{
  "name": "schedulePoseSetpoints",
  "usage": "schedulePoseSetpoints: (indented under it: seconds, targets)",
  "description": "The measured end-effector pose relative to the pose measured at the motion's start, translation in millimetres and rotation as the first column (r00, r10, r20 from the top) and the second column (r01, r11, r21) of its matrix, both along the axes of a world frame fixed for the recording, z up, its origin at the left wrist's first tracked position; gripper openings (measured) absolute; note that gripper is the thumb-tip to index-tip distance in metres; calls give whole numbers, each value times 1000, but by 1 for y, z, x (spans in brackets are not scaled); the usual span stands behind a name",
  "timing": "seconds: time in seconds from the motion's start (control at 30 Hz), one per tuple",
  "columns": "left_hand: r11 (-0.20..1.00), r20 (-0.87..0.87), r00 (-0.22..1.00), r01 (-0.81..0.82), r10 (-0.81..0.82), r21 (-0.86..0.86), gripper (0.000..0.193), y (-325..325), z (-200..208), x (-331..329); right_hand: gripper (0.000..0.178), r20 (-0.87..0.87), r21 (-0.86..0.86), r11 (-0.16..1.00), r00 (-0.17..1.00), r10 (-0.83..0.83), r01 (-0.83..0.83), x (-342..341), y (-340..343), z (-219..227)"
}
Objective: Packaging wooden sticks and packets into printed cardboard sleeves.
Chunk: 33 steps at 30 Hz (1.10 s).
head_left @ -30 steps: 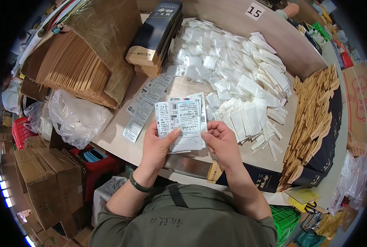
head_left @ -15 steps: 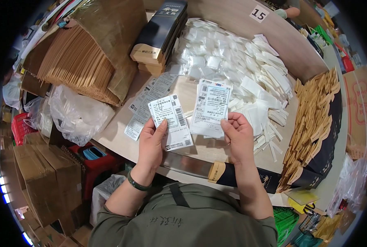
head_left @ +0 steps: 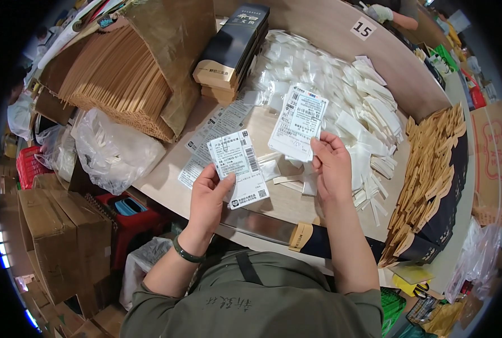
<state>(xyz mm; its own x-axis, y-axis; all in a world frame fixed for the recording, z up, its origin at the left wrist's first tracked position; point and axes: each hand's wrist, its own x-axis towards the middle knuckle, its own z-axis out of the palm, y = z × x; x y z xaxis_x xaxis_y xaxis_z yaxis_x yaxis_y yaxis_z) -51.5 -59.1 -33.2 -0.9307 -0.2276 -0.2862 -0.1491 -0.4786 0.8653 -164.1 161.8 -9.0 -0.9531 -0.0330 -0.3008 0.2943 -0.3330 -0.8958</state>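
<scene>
My left hand [head_left: 210, 197] pinches a white printed label [head_left: 241, 170] with a barcode between thumb and fingers, tilted above the table. In my right hand [head_left: 334, 166], the thumb and fingers grip a white shipping label [head_left: 299, 119] by its lower right corner. Whether either is a single sheet or a thin stack I cannot tell. The two labels are apart. Behind the left one, more printed label sheets [head_left: 224, 125] lie on the table. A heap of white and clear packets [head_left: 341, 84] spreads beyond my right hand, with a few stray ones beneath it.
Dark boxes [head_left: 234, 42] are stacked at the back. A carton of brown cardboard pieces [head_left: 115, 79] and a plastic bag [head_left: 113, 149] stand left. A row of dark and tan sleeves [head_left: 425, 186] lines the right edge; another sleeve [head_left: 302, 236] lies by my right forearm.
My right hand has moved the shipping label away from me and tilted it, uncovering small packets on the table. My left hand keeps its label at nearly the same place.
</scene>
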Motion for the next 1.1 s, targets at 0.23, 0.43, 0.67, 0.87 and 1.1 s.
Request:
schedulePoseSetpoints:
  seconds: [0.23, 0.43, 0.67, 0.87, 1.1]
  targets:
    - [999, -20, 999, 36, -36, 5, 33, 4, 0, -1, 35, -38, 383, 920, 997, -72, 81, 24, 3, 6]
    - [890, -25, 984, 150, -178, -430, 27, 1, -1, 3, 10, -213, 703, 710, 963, 168, 31, 98, 76, -3]
    - [77, 47, 797, 117, -602, -990, 28, 27, 10, -44, 14, -168, 916, 385, 980, 111, 113, 125, 141, -9]
    - [-57, 62, 665, 30, -744, -998, 21, 43, 13, -63, 25, -281, 950, 144, 960, 9, 277, 84, 164, -32]
    - [-43, 151, 912, 146, -381, -988, 23, 35, 13, -84, 20, -138, 989, 60, 986, 91, 133, 69, 154, -30]
